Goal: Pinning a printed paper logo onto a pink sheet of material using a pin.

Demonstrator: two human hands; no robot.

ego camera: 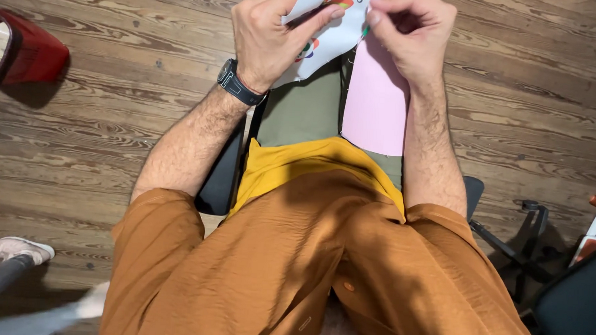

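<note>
Both hands pinching paper sheets above the lap, near the top edge of view.

Left hand [266,37] closed on the white printed sheet [329,40], thumb and forefinger pressed at its edge; right hand [408,32] closed with fingertips on the pink sheet [376,104], which hangs down over the green trousers [306,111]. Better to keep both pinches close together, pull slowly and evenly, keep the sheets flat, not crumpled. Black wristwatch [235,83] on left wrist; red object [25,49] lying well apart on the wooden floor [114,135].
</note>
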